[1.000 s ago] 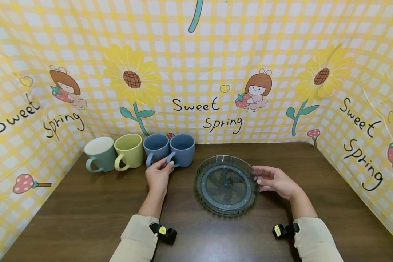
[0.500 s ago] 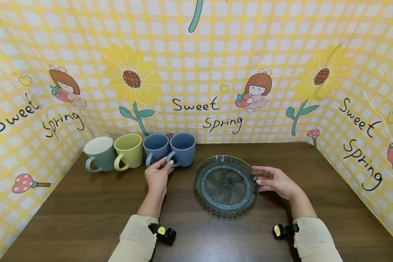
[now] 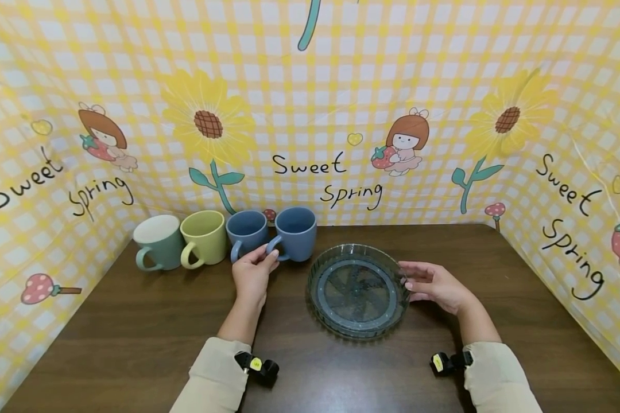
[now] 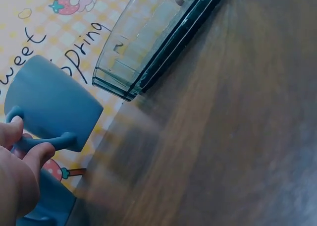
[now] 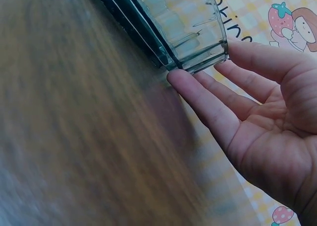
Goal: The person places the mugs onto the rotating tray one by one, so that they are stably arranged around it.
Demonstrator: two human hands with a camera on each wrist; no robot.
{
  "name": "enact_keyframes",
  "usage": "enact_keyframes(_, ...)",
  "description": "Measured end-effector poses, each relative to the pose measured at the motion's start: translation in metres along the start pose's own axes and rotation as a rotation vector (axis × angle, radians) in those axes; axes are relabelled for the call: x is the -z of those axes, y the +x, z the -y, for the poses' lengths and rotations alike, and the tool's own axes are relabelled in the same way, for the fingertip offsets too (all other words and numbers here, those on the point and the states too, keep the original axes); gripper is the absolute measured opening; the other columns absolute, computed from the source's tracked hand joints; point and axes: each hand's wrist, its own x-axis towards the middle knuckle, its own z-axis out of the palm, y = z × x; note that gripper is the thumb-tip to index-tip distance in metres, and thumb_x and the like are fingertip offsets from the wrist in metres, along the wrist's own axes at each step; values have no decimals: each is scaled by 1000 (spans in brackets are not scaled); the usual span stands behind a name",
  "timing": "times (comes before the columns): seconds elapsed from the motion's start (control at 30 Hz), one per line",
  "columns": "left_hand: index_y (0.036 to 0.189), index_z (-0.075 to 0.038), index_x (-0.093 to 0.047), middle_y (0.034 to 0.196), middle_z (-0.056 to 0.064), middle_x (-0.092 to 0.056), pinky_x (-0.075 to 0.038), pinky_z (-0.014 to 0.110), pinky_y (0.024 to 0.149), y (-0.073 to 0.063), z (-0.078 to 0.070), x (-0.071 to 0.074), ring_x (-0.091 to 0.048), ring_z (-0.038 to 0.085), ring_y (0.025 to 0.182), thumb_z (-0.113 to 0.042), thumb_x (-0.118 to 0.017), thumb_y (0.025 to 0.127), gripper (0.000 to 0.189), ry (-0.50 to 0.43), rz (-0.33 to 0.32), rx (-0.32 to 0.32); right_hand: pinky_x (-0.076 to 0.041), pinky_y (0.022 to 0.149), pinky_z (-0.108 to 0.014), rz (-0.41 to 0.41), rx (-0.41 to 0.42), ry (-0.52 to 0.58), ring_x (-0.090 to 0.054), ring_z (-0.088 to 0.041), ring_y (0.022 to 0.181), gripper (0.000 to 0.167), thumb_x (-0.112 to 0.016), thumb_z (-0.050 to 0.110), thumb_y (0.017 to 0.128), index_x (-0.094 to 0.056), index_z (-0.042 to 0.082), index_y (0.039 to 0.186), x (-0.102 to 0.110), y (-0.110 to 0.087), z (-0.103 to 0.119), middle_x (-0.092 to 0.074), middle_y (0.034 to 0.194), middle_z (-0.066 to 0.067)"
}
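Observation:
My left hand (image 3: 250, 278) pinches the handle of the rightmost blue mug (image 3: 301, 236) between thumb and fingers. That mug is upright, a little above the table in the head view. A second blue mug (image 3: 249, 228) stands just left of it, its handle close to my knuckles. My right hand (image 3: 436, 287) holds the right side of a round, clear grey glass dish (image 3: 358, 295). In the right wrist view the fingertips (image 5: 179, 81) meet the wall and lower edge of the dish, with another digit at its rim.
Left of the blue mugs stand a yellow-green mug (image 3: 206, 241) and a green mug with a white inside (image 3: 164, 249). All are on a brown wooden table (image 3: 134, 332). A yellow checked cloth (image 3: 299, 103) closes off the back and both sides.
The rightmost blue mug has risen slightly and shifted right, apart from the other blue mug, with my left hand following. My right hand and the dish stay put.

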Motion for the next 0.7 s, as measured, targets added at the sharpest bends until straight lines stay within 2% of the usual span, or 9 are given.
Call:
enact_keyframes(0.17, 112, 15, -65, 79, 6, -64, -61, 28, 67, 0, -4, -2, -66, 13, 68, 10, -72, 83, 31, -23, 20, -18, -58, 83, -37, -4, -5, 11, -57, -18, 113, 60, -61, 2, 95, -30, -13, 145, 0, 1, 1, -34, 143, -38)
enact_keyframes(0.4, 112, 15, -65, 78, 5, -65, -61, 27, 68, -2, -6, -2, -65, 10, 67, 11, -71, 84, 29, -27, 67, 1, -59, 82, -38, -6, -13, 11, -57, -17, 113, 60, -61, 1, 95, -30, -12, 145, 1, 0, -1, -33, 144, -38)
enact_keyframes(0.7, 113, 14, -65, 87, 11, -68, -61, 29, 70, -4, -12, -3, -67, 14, 72, 7, -72, 84, 30, -6, 108, 6, -59, 82, -38, -6, -10, 6, -57, -16, 112, 61, -62, 2, 94, -30, -13, 145, 1, 0, -1, -33, 144, -38)
